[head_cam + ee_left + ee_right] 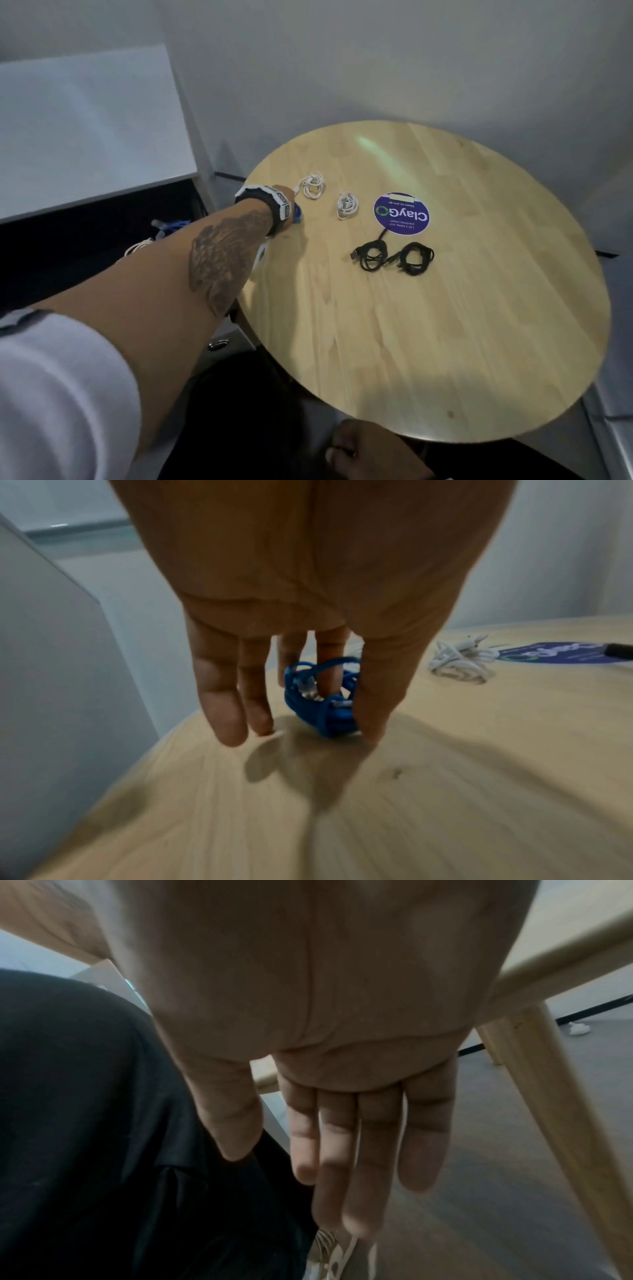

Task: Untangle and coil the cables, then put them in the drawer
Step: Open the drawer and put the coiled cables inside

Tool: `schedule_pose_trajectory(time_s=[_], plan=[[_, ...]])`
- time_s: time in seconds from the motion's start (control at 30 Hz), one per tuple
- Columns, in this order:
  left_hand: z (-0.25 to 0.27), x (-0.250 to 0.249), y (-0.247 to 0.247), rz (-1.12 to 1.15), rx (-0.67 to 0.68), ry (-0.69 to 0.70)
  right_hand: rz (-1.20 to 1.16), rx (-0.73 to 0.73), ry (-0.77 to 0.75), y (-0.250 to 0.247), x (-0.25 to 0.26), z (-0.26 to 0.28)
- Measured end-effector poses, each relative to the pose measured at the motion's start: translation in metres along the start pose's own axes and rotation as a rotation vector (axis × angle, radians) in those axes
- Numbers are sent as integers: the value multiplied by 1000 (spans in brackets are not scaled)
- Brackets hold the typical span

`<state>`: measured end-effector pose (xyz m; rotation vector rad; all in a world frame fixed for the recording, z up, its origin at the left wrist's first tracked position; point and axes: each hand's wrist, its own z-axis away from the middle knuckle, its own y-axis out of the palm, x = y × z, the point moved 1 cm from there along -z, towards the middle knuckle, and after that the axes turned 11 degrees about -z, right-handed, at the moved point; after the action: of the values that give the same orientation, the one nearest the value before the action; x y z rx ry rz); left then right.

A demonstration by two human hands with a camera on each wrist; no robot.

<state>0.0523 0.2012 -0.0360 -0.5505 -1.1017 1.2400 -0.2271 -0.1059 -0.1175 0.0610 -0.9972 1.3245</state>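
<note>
A small blue coiled cable (pixel 318 710) lies near the left edge of the round wooden table (pixel 445 325). My left hand (pixel 346 715) reaches over it and pinches it between the thumb and two fingers; the other fingers hang straight. In the head view the blue cable (pixel 298 213) only peeks out past my wrist. Two white coiled cables (pixel 312 185) (pixel 347 205) and two black coiled cables (pixel 371 255) (pixel 416 257) lie further right. My right hand (pixel 342 1164) hangs below the table edge with straight fingers, holding nothing.
An open dark drawer (pixel 85 260) of a white cabinet stands left of the table, with a blue cable (pixel 171 226) and a white cable (pixel 137 245) inside. A round purple sticker (pixel 401 213) is on the tabletop. A wooden table leg (pixel 555 1123) is beside my right hand.
</note>
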Motion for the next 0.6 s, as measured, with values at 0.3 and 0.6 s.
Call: schedule_pose_trajectory(time_s=[0.3,0.6], plan=[[83,32,-29,324,-96,16,17,-12,-10,0,3,1],[224,172,-24,618,-189,-159,51,-129,45,4,2,18]])
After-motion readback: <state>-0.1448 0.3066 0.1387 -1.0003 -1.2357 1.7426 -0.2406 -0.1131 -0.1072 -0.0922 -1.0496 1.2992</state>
